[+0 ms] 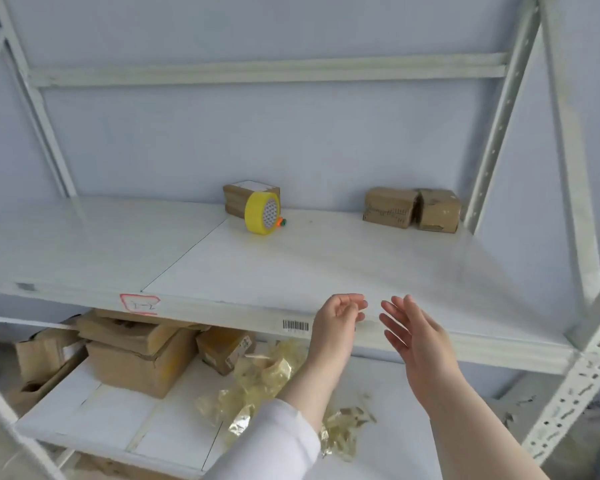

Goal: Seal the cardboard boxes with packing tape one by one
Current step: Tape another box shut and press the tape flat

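Observation:
A yellow roll of packing tape (262,213) stands on edge at the back of the white upper shelf (291,268), leaning against a small cardboard box (238,199). Two more small cardboard boxes (390,206) (439,210) sit side by side at the back right. My left hand (338,318) and my right hand (413,336) hover close together over the shelf's front edge, far from the tape and boxes. Both hold nothing; the left fingers curl loosely, the right fingers are spread.
On the lower shelf (118,420) lie several larger cardboard boxes (139,358) (226,348) and a heap of crumpled clear tape scraps (267,379). White perforated metal uprights (575,393) frame the rack at right. A barcode label (296,325) sits on the shelf edge.

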A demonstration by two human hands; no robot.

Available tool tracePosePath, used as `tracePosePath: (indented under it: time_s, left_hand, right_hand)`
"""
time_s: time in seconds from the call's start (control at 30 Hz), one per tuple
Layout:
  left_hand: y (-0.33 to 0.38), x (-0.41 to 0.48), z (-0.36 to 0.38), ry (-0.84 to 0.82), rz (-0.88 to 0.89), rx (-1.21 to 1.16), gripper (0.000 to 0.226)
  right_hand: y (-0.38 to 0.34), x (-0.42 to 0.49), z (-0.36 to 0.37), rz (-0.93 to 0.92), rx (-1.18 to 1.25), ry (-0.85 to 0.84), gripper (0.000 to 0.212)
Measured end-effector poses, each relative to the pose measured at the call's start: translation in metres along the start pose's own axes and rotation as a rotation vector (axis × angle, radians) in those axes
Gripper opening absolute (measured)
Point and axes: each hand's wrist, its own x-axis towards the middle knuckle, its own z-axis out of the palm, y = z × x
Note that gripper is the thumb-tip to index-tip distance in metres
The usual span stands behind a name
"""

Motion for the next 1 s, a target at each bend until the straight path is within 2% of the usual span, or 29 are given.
tracePosePath:
  time_s: [0.23, 0.43, 0.7, 0.83, 1.0]
  left_hand:
    - [0.003, 0.098, 0.015, -0.003, -0.007, 0.022, 0.016]
    - [-0.005, 0.171, 0.032, 0.032, -0.086, 0.041, 0.015]
    - [-0.003, 0.281, 0.038, 0.004, -0.151, 0.135, 0.049]
    - [0.000, 0.344, 0.048, -0.032, -0.157, 0.146, 0.066]
    - [0.008, 0.415, 0.068, -0.061, -0.087, 0.164, 0.073]
  right_hand:
    - [-0.027, 0.101, 0.011, -0.029, -0.061, 0.008, 0.024]
    - [-0.041, 0.191, 0.011, -0.040, -0.096, 0.044, 0.041]
    - [-0.051, 0.286, 0.026, -0.068, -0.133, 0.152, 0.060]
    - [-0.057, 0.326, 0.038, -0.106, -0.153, 0.261, 0.068]
    - [-0.056, 0.367, 0.046, -0.179, -0.171, 0.405, 0.070]
